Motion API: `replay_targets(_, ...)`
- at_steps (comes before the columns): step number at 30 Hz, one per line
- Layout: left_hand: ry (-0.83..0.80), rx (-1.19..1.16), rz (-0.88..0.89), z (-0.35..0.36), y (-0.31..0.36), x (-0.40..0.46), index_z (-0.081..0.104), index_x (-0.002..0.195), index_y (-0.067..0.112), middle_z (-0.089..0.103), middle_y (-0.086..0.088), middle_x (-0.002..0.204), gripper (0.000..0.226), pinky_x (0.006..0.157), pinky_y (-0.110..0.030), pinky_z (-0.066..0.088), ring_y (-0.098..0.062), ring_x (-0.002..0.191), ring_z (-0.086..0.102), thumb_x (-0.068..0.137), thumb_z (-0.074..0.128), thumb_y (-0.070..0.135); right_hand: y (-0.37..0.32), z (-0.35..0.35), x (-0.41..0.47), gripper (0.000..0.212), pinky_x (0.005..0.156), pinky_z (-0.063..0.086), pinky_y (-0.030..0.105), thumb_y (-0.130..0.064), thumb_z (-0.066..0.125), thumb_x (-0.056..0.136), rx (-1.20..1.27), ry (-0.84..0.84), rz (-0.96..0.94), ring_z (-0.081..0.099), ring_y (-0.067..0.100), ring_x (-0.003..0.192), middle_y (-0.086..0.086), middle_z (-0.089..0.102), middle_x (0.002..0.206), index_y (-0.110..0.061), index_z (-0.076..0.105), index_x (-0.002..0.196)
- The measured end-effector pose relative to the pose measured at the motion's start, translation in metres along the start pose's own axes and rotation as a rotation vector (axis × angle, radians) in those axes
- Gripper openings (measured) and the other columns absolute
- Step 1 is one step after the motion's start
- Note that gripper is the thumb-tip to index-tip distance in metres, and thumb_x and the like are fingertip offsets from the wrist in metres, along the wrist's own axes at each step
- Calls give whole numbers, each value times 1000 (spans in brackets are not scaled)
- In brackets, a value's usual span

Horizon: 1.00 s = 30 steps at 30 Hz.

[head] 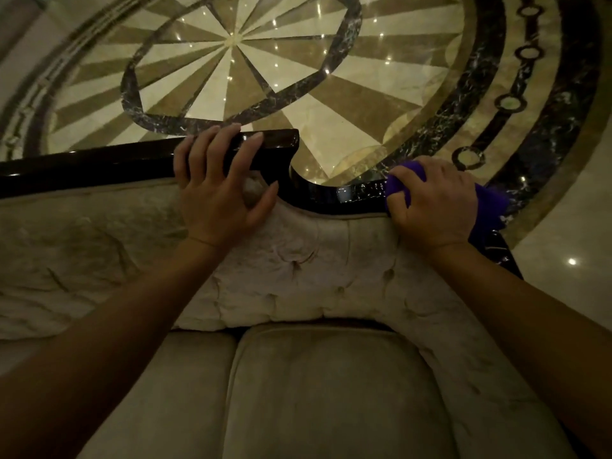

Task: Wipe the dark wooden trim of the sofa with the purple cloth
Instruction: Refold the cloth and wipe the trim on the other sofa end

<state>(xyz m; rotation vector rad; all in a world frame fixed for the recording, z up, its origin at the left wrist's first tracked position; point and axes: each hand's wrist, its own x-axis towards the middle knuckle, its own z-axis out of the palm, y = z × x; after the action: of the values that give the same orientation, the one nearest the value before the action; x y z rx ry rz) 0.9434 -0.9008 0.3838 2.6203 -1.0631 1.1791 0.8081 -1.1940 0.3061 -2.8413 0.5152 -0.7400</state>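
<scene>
The sofa's glossy dark wooden trim (92, 167) runs along the top of the backrest, steps down in a curve at the middle, and continues lower to the right. My left hand (218, 187) grips the raised end of the trim, fingers draped over its top and thumb on the upholstery. My right hand (433, 203) presses the bunched purple cloth (490, 197) onto the lower section of trim on the right. Most of the cloth is hidden under that hand; it sticks out at the fingers and behind the hand.
Cream tufted upholstery (314, 270) covers the backrest below the trim, with seat cushions (331, 392) beneath my arms. Behind the sofa lies a polished marble floor (231, 44) with a star inlay and dark rings, reflecting ceiling lights.
</scene>
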Motion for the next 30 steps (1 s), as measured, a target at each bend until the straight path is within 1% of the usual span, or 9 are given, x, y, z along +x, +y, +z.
replay_targets(3,-14,8,5,3,1,3,51,144,19,58,-19,142,62,111,-55,36,-30,135,36,93,59,53,-25,6,5,40,103,40,50,-36,47,92,51,35,94,55,38,122,15,63,130,-19,71,120)
replay_targets(6,-55,16,33,1,-2,4,45,146,20,56,-20,144,62,114,-55,32,-31,137,35,94,55,51,-68,18,6,38,107,37,50,-34,50,90,100,17,49,55,36,123,13,65,128,-15,74,112)
replay_targets(9,-107,-2,24,-3,2,5,40,147,21,54,-22,146,57,117,-55,27,-32,139,33,98,45,49,-107,29,1,34,111,34,52,-29,53,89,187,-5,54,54,37,127,15,65,130,-12,72,111)
replay_targets(12,-139,-2,29,-3,-1,4,40,148,18,51,-23,148,56,118,-57,26,-33,139,33,100,35,47,-120,35,-6,33,115,31,53,-24,56,86,352,66,120,54,38,129,16,65,131,-13,73,112)
replay_targets(15,-109,20,39,1,-1,3,40,148,16,51,-24,147,57,119,-56,23,-34,138,34,94,46,36,-134,34,-3,39,114,34,53,-24,46,85,629,99,192,57,36,121,14,67,123,-12,76,108)
replay_targets(19,-87,36,51,3,-1,3,39,147,15,53,-25,145,61,118,-56,26,-34,136,36,90,53,30,-163,22,10,34,99,47,49,-9,48,85,1028,175,396,63,29,107,6,72,108,-12,77,101)
replay_targets(22,-88,49,51,4,-1,3,37,147,16,53,-25,144,62,116,-59,28,-33,136,35,88,52,30,-174,7,24,37,97,54,40,-10,44,84,1471,87,631,65,16,106,-2,74,106,-23,77,97)
replay_targets(26,-92,55,48,5,-1,2,36,147,18,52,-25,145,60,118,-56,25,-32,138,34,90,50,32,-172,-14,42,41,91,55,41,-10,46,79,1923,0,860,67,30,112,3,76,113,-31,81,89)
replay_targets(30,-79,66,52,8,-3,1,37,147,18,51,-24,146,58,119,-54,24,-32,138,35,92,50,31,-177,-22,45,32,99,54,47,-20,51,90,2052,22,804,63,35,122,8,71,125,-24,78,105)
